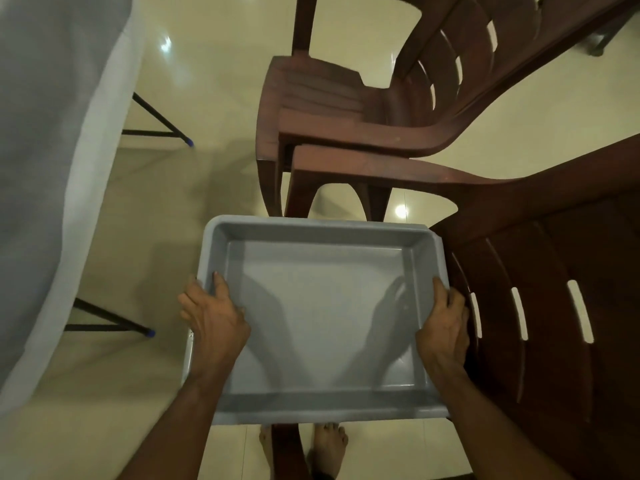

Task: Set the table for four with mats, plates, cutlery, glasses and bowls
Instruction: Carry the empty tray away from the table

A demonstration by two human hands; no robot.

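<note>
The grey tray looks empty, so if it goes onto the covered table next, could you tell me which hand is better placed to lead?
Left, probably. The left hand grips the grey tray on the side nearest the covered table; the right hand is beside the chairs.

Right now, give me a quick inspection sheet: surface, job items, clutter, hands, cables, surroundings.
Surface: table under a pale cloth at left; its top is not visible.
Job's things: grey tray, nothing in it; mats, plates, cutlery, glasses, bowls: nothing seen.
Clutter: nothing seen.
Grippers: left hand and right hand grip the tray's opposite side rims.
Cables: nothing seen.
Surroundings: brown plastic chairs ahead and right, glossy tiled floor, bare feet below the tray.
</note>
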